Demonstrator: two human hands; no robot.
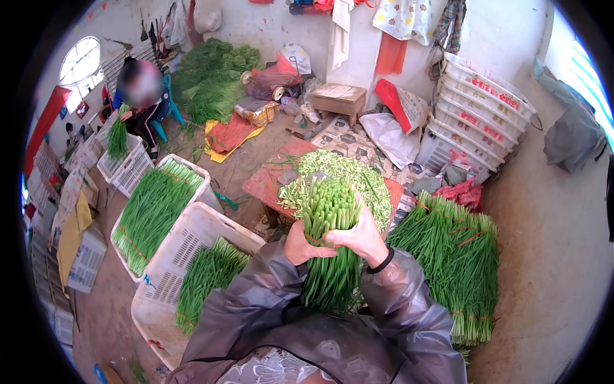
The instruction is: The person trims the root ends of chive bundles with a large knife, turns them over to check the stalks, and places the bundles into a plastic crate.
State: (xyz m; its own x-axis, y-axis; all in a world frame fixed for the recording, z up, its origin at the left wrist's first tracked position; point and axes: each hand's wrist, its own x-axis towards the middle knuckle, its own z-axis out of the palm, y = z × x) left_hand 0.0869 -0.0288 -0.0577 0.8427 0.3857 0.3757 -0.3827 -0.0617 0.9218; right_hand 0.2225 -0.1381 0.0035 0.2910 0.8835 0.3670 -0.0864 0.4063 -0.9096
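Between both palms I hold a thick bundle of green chives (330, 211), its cut stem ends pointing away and its long leaves hanging toward my lap. My left hand (304, 244) is wrapped round the bundle's left side. On the right side, my right hand (362, 235) grips it with the thumb across the front. An orange band shows partly between the thumbs. Just beyond the bundle, a pile of short cut stem pieces (371, 182) lies on a low reddish table (265, 182). Some of my fingers are hidden behind the stalks.
Tied chive bundles (448, 262) are stacked at my right. On my left stand white plastic crates (224, 221) holding chives (208, 275). Nested white baskets (476, 118) and a wooden stool (339, 99) are farther back. A seated person (137, 96) holds chives at the far left.
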